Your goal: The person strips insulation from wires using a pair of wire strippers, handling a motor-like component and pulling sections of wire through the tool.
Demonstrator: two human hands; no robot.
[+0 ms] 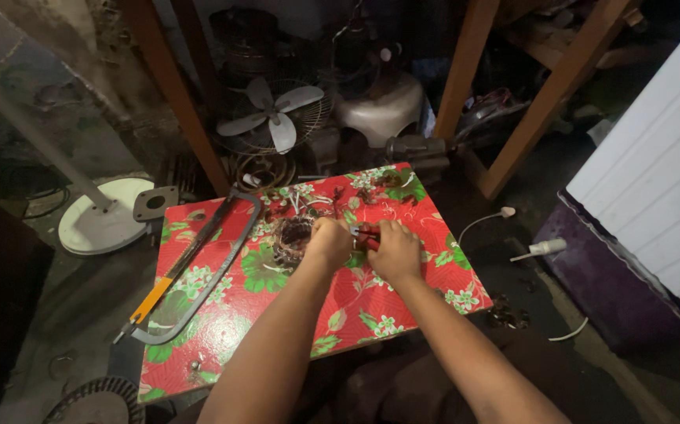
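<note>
Two fists close together: left hand [330, 241] grips the round coppery motor winding [293, 238], right hand [394, 250] squeezes red-handled pliers [365, 236].

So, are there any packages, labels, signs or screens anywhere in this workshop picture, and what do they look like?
None that I can make out: no package, label, sign or screen shows.
The only patterned surface is the red floral tabletop, under both hands.
The white ribbed panel at right is plain.
</note>
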